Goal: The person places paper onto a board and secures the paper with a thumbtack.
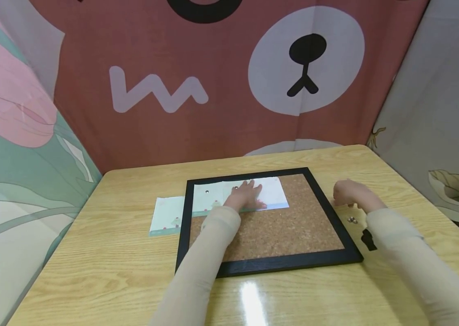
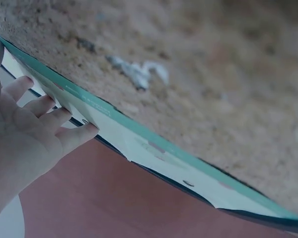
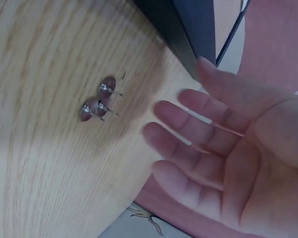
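A black-framed cork board lies on the table. Pale sheets with green lower edges run along its upper part, a left sheet and a right sheet. One thumbtack shows in the left sheet; another tack sits close to my left hand. My left hand rests on the sheets with fingers spread. Right of the board, my right hand hovers over the table, its fingers loosely bent and nothing in them. Near it in the right wrist view lie three loose thumbtacks, pins showing.
Another pale sheet lies on the wooden table at the board's left edge. A small black object is partly hidden by my right sleeve. Printed curtains hang behind the table and at both sides.
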{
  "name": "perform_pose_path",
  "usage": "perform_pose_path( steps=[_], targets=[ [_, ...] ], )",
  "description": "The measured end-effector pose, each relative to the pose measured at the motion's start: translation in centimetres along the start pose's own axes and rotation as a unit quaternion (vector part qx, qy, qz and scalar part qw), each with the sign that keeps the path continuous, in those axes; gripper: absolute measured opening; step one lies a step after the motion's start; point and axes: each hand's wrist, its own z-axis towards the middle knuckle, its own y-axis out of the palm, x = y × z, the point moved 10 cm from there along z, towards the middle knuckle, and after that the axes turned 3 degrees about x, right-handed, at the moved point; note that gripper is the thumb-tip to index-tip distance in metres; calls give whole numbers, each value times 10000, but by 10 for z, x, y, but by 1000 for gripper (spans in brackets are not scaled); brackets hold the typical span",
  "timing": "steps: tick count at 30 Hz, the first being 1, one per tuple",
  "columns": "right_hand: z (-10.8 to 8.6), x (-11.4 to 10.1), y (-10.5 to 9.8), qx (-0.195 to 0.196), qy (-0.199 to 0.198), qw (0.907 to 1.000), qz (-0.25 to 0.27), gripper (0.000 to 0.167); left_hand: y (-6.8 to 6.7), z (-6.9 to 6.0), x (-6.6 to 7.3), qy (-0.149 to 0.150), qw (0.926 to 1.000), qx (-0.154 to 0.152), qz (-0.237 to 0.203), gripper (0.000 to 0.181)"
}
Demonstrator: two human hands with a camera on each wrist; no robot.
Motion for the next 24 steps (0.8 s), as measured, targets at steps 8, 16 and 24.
perform_pose_path(
  steps=[8,16,24],
  targets=[
    [-8,14,19,-859,622,9943,131,13,0,-1,-1,35,9999,67,-73,73],
    [-13,17,32,-1159,557,9915,-178,16,-1,-1,0,61,9999,104,41,73],
    [-15,19,34,-1198,629,9906,-181,17,0,0,0,66,9999,83,-12,73]
  ],
)
